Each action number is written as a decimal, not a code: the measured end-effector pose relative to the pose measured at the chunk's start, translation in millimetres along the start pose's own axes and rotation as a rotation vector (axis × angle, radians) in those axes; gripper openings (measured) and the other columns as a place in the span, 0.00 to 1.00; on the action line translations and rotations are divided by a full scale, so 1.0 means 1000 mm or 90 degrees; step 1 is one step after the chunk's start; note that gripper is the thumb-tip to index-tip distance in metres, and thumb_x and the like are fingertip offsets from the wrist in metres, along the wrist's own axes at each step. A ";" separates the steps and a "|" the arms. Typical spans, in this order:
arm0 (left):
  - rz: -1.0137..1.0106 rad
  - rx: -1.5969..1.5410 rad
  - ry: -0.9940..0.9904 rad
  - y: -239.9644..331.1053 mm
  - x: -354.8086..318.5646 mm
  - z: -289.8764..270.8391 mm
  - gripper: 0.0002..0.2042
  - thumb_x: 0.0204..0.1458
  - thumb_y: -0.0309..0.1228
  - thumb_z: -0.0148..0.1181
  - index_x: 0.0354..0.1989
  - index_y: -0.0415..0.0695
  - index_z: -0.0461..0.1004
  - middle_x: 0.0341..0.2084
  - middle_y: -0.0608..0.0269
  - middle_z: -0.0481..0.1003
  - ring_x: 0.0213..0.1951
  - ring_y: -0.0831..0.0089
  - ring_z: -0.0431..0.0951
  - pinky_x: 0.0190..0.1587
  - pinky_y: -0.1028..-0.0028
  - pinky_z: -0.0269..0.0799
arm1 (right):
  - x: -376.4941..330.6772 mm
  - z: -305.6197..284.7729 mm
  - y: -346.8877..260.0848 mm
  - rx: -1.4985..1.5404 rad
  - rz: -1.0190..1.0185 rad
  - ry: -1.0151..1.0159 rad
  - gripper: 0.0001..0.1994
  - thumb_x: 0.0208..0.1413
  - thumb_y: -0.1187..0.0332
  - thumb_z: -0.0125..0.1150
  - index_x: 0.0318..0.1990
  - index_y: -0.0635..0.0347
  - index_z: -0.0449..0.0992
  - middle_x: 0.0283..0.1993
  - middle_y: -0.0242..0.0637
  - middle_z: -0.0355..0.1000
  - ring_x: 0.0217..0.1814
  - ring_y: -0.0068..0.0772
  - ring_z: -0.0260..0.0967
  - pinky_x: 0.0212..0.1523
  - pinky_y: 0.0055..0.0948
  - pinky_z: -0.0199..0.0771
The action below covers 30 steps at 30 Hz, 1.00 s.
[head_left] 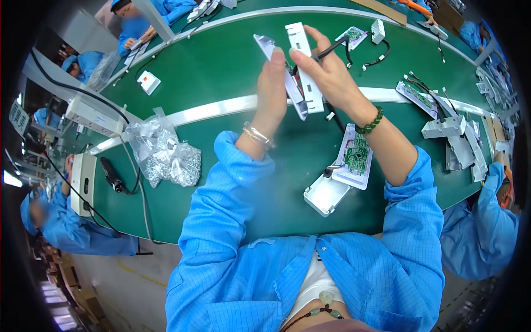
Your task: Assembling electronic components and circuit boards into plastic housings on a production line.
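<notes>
Both hands are up over the green belt (232, 66), working on a long white casing (301, 61) that's opened into two halves, held in the air above the white stripe running across the belt. The left hand (272, 83) is wrapped around the left half, palm flat along it, fingers closed on the edge. The right hand (326, 69) pinches the right half from the other side and also has a black cable (332, 47) caught between its fingers, so both grips are tight on the casing, nothing loose. Some wires show in the gap between the halves.

Right below that, lying on the belt near the right forearm, there's an open white tray with a green circuit board (357, 155) in it, and a white lid (325, 195) just beside it, touching at the corner. Off to the left sits a crumpled clear bag (163, 152) of small silvery parts, and further left a black tool (112, 175) on a cord. To the right there's a pile of white casings (456, 141), with another worker's blue sleeve (489, 216) next to it.
</notes>
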<state>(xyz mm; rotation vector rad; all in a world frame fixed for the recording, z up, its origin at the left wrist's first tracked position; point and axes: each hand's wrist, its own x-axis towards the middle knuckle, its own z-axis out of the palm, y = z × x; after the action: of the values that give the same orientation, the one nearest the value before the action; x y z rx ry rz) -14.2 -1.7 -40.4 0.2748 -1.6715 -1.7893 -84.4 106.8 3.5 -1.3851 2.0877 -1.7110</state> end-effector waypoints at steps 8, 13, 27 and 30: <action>0.076 -0.020 -0.002 0.009 -0.010 0.019 0.30 0.52 0.56 0.36 0.38 0.34 0.65 0.24 0.60 0.69 0.26 0.76 0.68 0.27 0.78 0.64 | -0.005 -0.001 0.002 -0.001 0.000 -0.018 0.39 0.49 0.44 0.45 0.56 0.73 0.50 0.45 0.56 0.64 0.47 0.44 0.64 0.47 0.30 0.62; 0.027 -0.085 -0.051 0.005 -0.015 0.026 0.29 0.53 0.54 0.36 0.42 0.34 0.63 0.28 0.58 0.70 0.30 0.76 0.70 0.32 0.78 0.65 | -0.001 0.004 0.025 0.031 -0.071 -0.034 0.36 0.53 0.47 0.40 0.57 0.73 0.47 0.56 0.57 0.53 0.60 0.43 0.50 0.57 0.30 0.50; -0.064 -0.142 -0.292 0.029 -0.027 0.017 0.32 0.48 0.55 0.47 0.51 0.39 0.58 0.42 0.62 0.65 0.43 0.76 0.66 0.45 0.76 0.64 | -0.021 0.003 -0.004 0.062 -0.039 -0.101 0.46 0.43 0.30 0.24 0.63 0.57 0.37 0.57 0.39 0.52 0.54 0.30 0.54 0.51 0.28 0.58; -0.107 -0.192 -0.297 0.029 -0.024 0.025 0.24 0.46 0.43 0.56 0.46 0.39 0.62 0.38 0.63 0.68 0.38 0.75 0.70 0.41 0.75 0.67 | -0.014 -0.019 0.017 0.205 0.021 -0.182 0.37 0.54 0.40 0.24 0.62 0.60 0.35 0.65 0.42 0.33 0.67 0.32 0.31 0.63 0.30 0.36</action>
<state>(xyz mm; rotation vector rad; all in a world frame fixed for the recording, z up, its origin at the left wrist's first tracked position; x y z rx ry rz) -1.3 33.3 -16.1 -0.1540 -1.6813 -2.3331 -96.8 129.3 -9.7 -1.3894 1.5966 -1.6334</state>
